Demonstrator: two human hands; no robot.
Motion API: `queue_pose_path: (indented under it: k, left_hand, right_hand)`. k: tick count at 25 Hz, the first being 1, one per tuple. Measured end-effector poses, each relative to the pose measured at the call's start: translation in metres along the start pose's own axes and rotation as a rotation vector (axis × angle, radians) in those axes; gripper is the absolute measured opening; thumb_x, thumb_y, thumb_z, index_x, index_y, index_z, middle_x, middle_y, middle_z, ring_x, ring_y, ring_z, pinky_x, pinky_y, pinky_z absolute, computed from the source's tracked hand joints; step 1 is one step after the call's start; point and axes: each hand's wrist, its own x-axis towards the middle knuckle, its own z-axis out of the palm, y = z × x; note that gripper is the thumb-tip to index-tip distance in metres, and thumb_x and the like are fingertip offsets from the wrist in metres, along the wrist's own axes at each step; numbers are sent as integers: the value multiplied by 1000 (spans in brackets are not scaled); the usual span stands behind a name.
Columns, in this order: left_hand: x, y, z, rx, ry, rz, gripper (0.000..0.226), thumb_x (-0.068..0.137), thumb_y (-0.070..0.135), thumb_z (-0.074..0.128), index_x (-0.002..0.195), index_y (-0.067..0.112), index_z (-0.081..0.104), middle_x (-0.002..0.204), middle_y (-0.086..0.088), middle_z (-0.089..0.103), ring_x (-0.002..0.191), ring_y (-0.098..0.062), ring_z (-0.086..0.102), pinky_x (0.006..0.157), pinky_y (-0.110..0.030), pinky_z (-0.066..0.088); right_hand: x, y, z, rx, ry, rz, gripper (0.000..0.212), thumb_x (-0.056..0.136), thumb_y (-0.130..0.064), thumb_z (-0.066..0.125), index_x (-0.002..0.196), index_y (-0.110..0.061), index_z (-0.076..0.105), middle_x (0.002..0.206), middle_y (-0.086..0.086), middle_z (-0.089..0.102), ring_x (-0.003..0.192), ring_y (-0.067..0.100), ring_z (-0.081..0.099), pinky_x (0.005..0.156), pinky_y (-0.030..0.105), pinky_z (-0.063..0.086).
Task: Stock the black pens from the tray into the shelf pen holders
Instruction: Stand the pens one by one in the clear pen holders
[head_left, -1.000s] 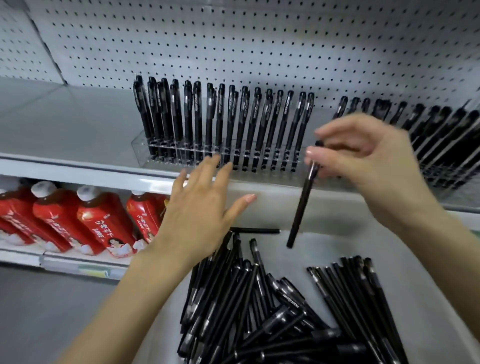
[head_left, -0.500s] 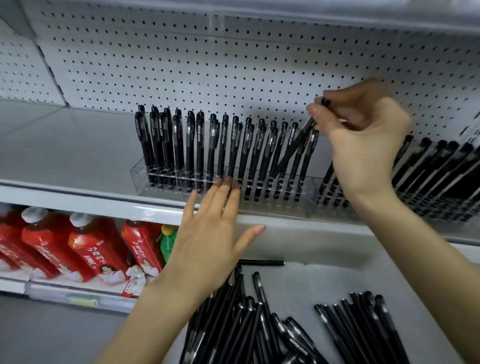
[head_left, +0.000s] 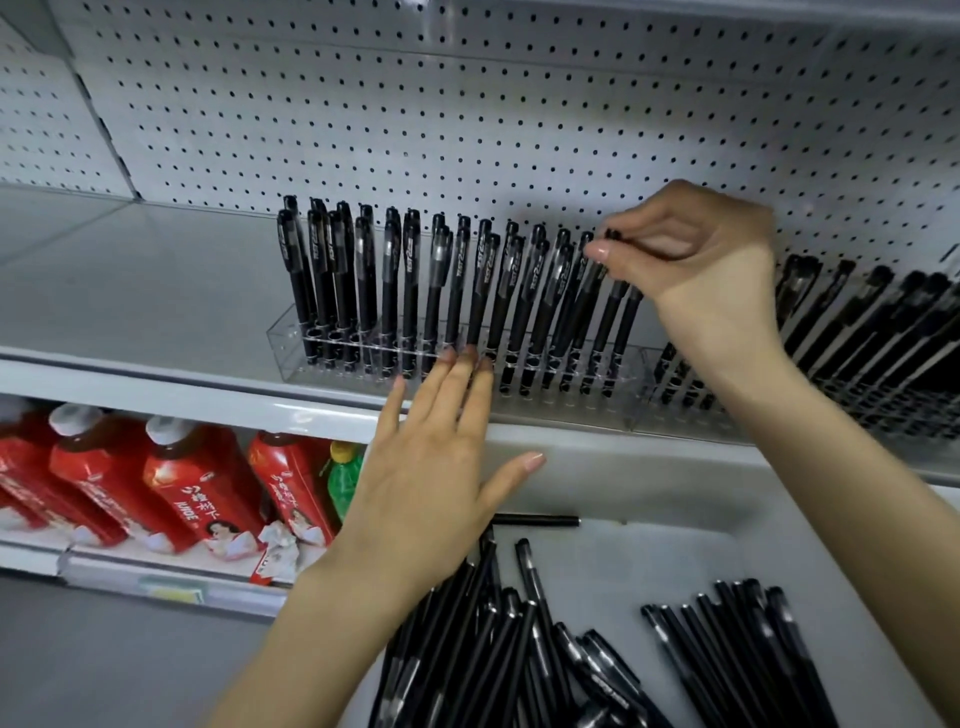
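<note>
Right of centre, your right hand (head_left: 696, 270) pinched the slim black pen (head_left: 589, 291) by its cap, steering its tip holeward; your left hand (head_left: 436, 447) (fingers spread, gripping nothing) steadied the clear acrylic holder (head_left: 291, 338).

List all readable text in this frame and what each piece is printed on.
"NFC": red juice bottles, lower shelf; the Chinese characters beside it are too blurred.
Pens in the clear holder: white barrel print, too blurred to read.
Shelf-edge price tag: illegible.
</note>
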Motion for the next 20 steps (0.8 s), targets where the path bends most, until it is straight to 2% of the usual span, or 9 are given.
queue_pose_path:
  k: [4,8,11,15,18,20]
  left_hand:
    - [-1,0,0,-27,11,-6,86,84,72,-4,148,17,8,157,-3,10,143,-12,-2,117,-41,1]
    - [-1,-1,0,-9,7,-8,84,87,71,0,148,15,14,155,-5,17,143,-15,4,115,-43,4]
    - [0,-1,1,-16,-3,-1,82,86,72,-2,146,17,6,156,-3,12,143,-13,-1,115,-42,0]
    - [0,0,-1,-1,-38,-15,82,81,73,-7,145,21,-8,157,1,-2,142,-9,-13,116,-39,-5]
    - [3,0,-8,-63,-65,-18,83,86,72,3,149,18,3,158,1,1,143,-10,-7,117,-40,-1]
    - [3,1,-14,-133,-79,-26,82,86,68,13,149,16,10,158,0,3,144,-11,0,118,-41,4]
  right_hand:
    - [7,-4,-1,-57,-61,14,17,71,-16,82,78,-14,67,85,-12,68,82,3,68,83,26,56]
    - [2,-2,1,-91,-111,-10,17,71,-15,81,77,-17,66,86,-11,68,81,4,68,82,20,55]
    - [0,3,2,-157,-113,-84,17,72,-19,80,84,-16,68,85,-7,67,82,6,66,79,17,53]
    - [-2,6,0,-271,-137,-167,22,76,-21,77,96,-16,68,84,-18,54,78,0,55,73,10,46]
    - [-2,-13,-11,-297,-120,-124,27,78,-28,75,102,-24,63,85,-18,55,77,-6,53,73,9,46]
    - [-10,-33,-21,-318,-98,-191,26,80,-32,73,102,-19,65,86,-10,61,75,-2,59,72,13,50]
